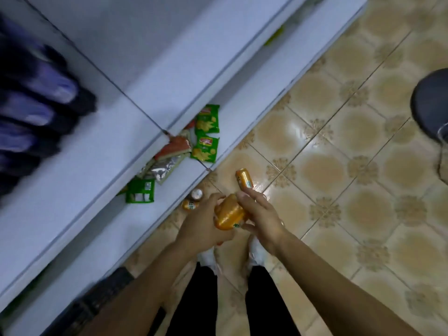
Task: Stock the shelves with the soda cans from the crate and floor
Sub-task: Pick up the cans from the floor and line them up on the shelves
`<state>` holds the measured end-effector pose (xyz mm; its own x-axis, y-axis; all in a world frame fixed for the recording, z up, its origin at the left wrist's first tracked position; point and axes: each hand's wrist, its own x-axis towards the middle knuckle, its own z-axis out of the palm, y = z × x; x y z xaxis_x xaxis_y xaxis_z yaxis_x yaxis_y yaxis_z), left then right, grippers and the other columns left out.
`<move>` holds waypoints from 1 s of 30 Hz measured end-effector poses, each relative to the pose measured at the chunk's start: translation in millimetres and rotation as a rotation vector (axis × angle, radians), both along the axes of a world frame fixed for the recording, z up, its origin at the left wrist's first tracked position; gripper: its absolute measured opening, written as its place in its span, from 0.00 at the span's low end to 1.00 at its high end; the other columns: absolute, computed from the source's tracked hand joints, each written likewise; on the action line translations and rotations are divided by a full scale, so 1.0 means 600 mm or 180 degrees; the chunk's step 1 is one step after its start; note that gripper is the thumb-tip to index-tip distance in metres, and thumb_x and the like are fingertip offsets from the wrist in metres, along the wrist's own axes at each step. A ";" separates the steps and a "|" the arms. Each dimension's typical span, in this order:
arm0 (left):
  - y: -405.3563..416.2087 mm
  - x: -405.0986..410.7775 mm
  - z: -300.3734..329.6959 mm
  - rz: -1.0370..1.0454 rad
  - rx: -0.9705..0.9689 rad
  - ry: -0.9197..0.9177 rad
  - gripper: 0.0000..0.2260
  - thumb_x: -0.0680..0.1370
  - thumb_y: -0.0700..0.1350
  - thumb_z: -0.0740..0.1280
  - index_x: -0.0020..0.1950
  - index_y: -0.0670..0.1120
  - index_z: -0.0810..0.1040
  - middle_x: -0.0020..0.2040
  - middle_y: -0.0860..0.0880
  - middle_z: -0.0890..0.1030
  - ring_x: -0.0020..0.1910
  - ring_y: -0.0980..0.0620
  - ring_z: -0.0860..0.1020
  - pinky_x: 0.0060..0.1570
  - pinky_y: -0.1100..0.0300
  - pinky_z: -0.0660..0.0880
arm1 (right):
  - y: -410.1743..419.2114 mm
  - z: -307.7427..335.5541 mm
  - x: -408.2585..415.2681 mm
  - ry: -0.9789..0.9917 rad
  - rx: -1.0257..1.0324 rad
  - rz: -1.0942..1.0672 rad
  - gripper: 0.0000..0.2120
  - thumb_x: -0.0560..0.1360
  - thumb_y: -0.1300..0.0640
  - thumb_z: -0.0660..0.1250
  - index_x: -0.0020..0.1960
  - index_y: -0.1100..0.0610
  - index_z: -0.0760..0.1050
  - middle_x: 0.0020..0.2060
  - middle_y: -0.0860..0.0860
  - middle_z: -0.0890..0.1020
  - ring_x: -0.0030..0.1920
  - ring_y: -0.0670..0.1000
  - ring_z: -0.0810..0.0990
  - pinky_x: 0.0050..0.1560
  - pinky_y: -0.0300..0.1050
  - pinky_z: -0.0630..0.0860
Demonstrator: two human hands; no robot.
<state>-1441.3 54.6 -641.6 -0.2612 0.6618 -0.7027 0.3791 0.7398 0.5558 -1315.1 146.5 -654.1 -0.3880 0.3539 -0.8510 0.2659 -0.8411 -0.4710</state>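
Two hands meet over the tiled floor [339, 132], both wrapped on one orange soda can [229, 213] held above the person's feet. The left hand [204, 225] grips it from the left with fingers curled round its body, and the right hand [260, 214] holds its other side, fingers curved over the top and thumb beneath (the can lies tilted between the palms). It may be more than one can in the grasp; blur makes that hard to tell.

Three more cans are on the floor just beyond the hands: an orange can lying on its side [244, 179] near the right hand's fingertips, an upright can [196, 194] showing its silver top, and a small orange can [190, 204] lying beside that one, both close against the base of the white shelves [169, 69].

On the lowest shelf sit green snack packets [207, 134], an orange-and-silver packet [173, 151] and a green box [140, 190]. Dark blurred goods [36, 105] fill the upper left, and a dark round object [431, 105] lies at the right edge.
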 end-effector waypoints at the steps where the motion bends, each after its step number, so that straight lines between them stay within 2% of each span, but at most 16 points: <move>1: -0.018 0.012 0.047 0.0223 0.0031 -0.0136 0.34 0.62 0.55 0.76 0.64 0.63 0.64 0.57 0.59 0.75 0.50 0.57 0.77 0.50 0.54 0.77 | -0.003 0.048 0.006 0.0011 0.0052 0.0155 0.18 0.73 0.45 0.71 0.61 0.46 0.76 0.58 0.51 0.80 0.55 0.50 0.79 0.48 0.47 0.77; 4: -0.056 0.047 0.171 0.1050 0.0195 -0.0683 0.30 0.59 0.56 0.76 0.57 0.62 0.67 0.55 0.57 0.77 0.50 0.56 0.78 0.45 0.57 0.78 | -0.012 0.177 0.018 0.0321 0.0132 0.0285 0.10 0.76 0.44 0.65 0.51 0.49 0.77 0.46 0.48 0.83 0.48 0.49 0.81 0.49 0.46 0.77; 7: -0.079 0.085 0.260 0.1887 0.0444 -0.1273 0.29 0.59 0.57 0.76 0.58 0.59 0.71 0.58 0.50 0.80 0.53 0.52 0.80 0.47 0.55 0.79 | -0.027 0.273 0.030 0.0942 0.0169 0.0188 0.12 0.72 0.46 0.65 0.47 0.54 0.77 0.39 0.51 0.83 0.42 0.52 0.82 0.53 0.53 0.78; 9: -0.090 0.112 0.304 0.2381 0.0584 -0.1653 0.27 0.62 0.55 0.77 0.59 0.57 0.74 0.58 0.48 0.81 0.53 0.49 0.82 0.47 0.51 0.79 | -0.036 0.310 0.035 0.1144 0.0191 0.0196 0.19 0.67 0.43 0.71 0.50 0.56 0.78 0.41 0.54 0.83 0.43 0.54 0.81 0.56 0.57 0.76; 11: -0.101 0.139 0.340 0.2688 0.0743 -0.2048 0.25 0.67 0.56 0.75 0.63 0.56 0.75 0.57 0.47 0.82 0.54 0.48 0.82 0.48 0.50 0.79 | -0.044 0.335 0.038 0.1178 0.0182 0.0174 0.25 0.62 0.43 0.76 0.52 0.57 0.78 0.43 0.56 0.82 0.42 0.55 0.81 0.52 0.56 0.77; 14: -0.115 0.175 0.377 0.3407 0.1192 -0.2690 0.26 0.70 0.58 0.68 0.65 0.50 0.75 0.58 0.44 0.81 0.53 0.48 0.81 0.44 0.54 0.79 | -0.053 0.366 0.039 0.1235 0.0088 -0.0024 0.16 0.66 0.49 0.76 0.48 0.56 0.77 0.40 0.56 0.80 0.39 0.54 0.80 0.47 0.52 0.77; 16: -0.122 0.198 0.394 0.4039 0.1427 -0.3024 0.27 0.69 0.58 0.67 0.64 0.46 0.75 0.57 0.42 0.82 0.50 0.48 0.81 0.44 0.55 0.81 | -0.064 0.385 0.039 0.1242 0.0032 -0.0101 0.14 0.69 0.50 0.74 0.49 0.56 0.77 0.42 0.56 0.81 0.40 0.54 0.80 0.52 0.56 0.77; 18: -0.126 0.218 0.407 0.4386 0.1601 -0.2955 0.30 0.67 0.60 0.68 0.64 0.45 0.75 0.56 0.42 0.82 0.50 0.48 0.81 0.43 0.55 0.81 | -0.078 0.404 0.038 0.1142 -0.0080 -0.0028 0.17 0.70 0.48 0.73 0.53 0.57 0.77 0.45 0.58 0.81 0.42 0.56 0.81 0.56 0.58 0.76; 20: -0.132 0.235 0.418 0.4550 0.1848 -0.2440 0.30 0.66 0.61 0.69 0.64 0.48 0.73 0.57 0.44 0.81 0.52 0.48 0.82 0.42 0.55 0.80 | -0.091 0.424 0.031 0.0987 -0.0135 0.0064 0.22 0.67 0.47 0.74 0.56 0.58 0.78 0.46 0.59 0.82 0.43 0.57 0.82 0.55 0.57 0.78; 22: -0.144 0.245 0.428 0.4633 0.2144 -0.1608 0.26 0.68 0.54 0.73 0.64 0.52 0.71 0.59 0.48 0.78 0.53 0.48 0.82 0.44 0.54 0.80 | -0.101 0.442 0.017 0.0902 -0.0056 0.0187 0.28 0.65 0.46 0.76 0.58 0.61 0.77 0.49 0.59 0.83 0.46 0.59 0.83 0.54 0.57 0.79; 24: -0.158 0.245 0.439 0.4541 0.2395 -0.0948 0.25 0.70 0.45 0.76 0.63 0.54 0.71 0.59 0.50 0.77 0.51 0.51 0.82 0.45 0.54 0.81 | -0.111 0.465 -0.003 0.0897 0.0150 0.0338 0.26 0.67 0.45 0.75 0.57 0.61 0.78 0.49 0.59 0.83 0.50 0.60 0.83 0.55 0.60 0.78; 25: -0.163 0.240 0.447 0.4524 0.2499 -0.0804 0.24 0.69 0.42 0.76 0.61 0.54 0.71 0.58 0.49 0.77 0.48 0.53 0.82 0.43 0.54 0.81 | -0.117 0.482 -0.012 0.0979 0.0256 0.0442 0.24 0.68 0.44 0.74 0.56 0.60 0.78 0.49 0.59 0.83 0.51 0.60 0.82 0.56 0.60 0.78; 27: -0.171 0.223 0.471 0.4731 0.2660 -0.0921 0.21 0.69 0.42 0.75 0.58 0.54 0.72 0.55 0.47 0.79 0.44 0.52 0.83 0.37 0.58 0.80 | -0.126 0.507 -0.029 0.1310 0.0322 0.0617 0.26 0.68 0.38 0.71 0.56 0.56 0.77 0.50 0.57 0.82 0.53 0.58 0.81 0.58 0.59 0.77; 30: -0.185 0.194 0.517 0.5102 0.3208 -0.1903 0.24 0.68 0.50 0.70 0.62 0.47 0.73 0.54 0.42 0.81 0.42 0.47 0.82 0.33 0.60 0.79 | -0.133 0.551 -0.046 0.1668 0.0444 0.0824 0.28 0.73 0.35 0.62 0.63 0.54 0.74 0.51 0.54 0.81 0.51 0.52 0.81 0.52 0.50 0.78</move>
<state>-1324.7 -56.7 -331.5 -0.8304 0.2467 -0.4996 -0.5546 -0.4530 0.6980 -1342.5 66.8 -323.5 -0.8318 0.2864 -0.4755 0.1565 -0.7009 -0.6959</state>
